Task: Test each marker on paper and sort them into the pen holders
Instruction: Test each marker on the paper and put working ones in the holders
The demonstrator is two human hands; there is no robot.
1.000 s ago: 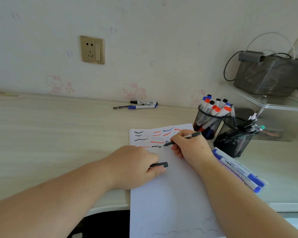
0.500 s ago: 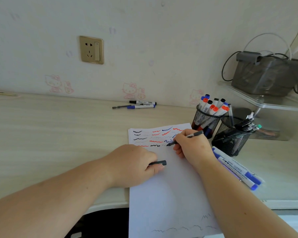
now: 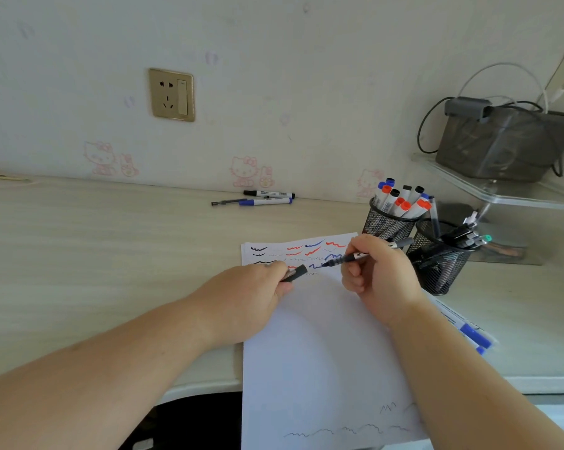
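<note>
Beside the mesh holders (image 3: 387, 222), the right hand (image 3: 378, 274) pinches the pen (image 3: 348, 258), now lifted toward the cap (image 3: 296, 273) that the left hand (image 3: 241, 297) grips.

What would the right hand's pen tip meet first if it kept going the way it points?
Probably the dark pen cap pinched by the left hand; the black pen in the right hand points leftward at it over the white paper. Depth is unclear.

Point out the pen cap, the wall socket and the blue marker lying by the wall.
pen cap (image 3: 297, 273): head view, on its dark outer end.
wall socket (image 3: 171, 94): head view, plate centre.
blue marker (image 3: 265, 202): head view, mid-barrel.
</note>
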